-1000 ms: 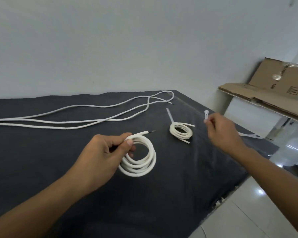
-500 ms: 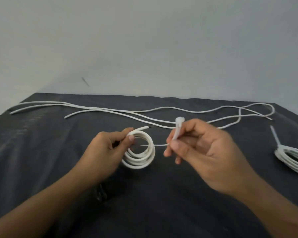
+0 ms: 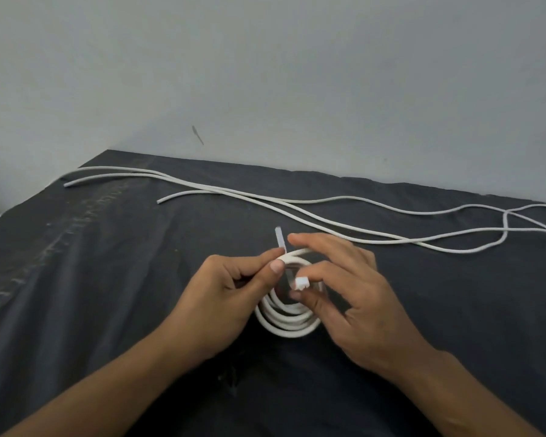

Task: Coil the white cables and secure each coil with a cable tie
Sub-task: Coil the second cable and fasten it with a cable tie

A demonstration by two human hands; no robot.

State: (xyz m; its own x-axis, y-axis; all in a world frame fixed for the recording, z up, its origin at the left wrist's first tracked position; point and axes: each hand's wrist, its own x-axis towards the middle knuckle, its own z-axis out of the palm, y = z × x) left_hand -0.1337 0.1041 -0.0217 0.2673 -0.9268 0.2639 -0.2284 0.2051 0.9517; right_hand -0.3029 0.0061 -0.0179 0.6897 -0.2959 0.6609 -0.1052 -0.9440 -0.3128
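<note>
- Coiled white round cable [image 3: 286, 323]: plain white throughout.
- Flat whitish plastic cable tie [image 3: 279, 238]: milky, faintly translucent strap; opaque white head.
- Long loose white round cables [image 3: 297, 209]: plain white.
- Dark grey fabric table cover [image 3: 108, 279]: charcoal, with faint pale streaks at left.
- Smooth pale grey wall [image 3: 265, 74]: uniform pale grey, with one small dark mark [image 3: 198, 135].

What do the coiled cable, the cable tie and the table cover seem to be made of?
Coiled cable: probably plastic or rubber jacket, matte white; bends in smooth loops.
Cable tie: probably plastic, slightly translucent; thin flat strip, blocky head.
Table cover: likely fabric, matte dark grey; creased.
</note>
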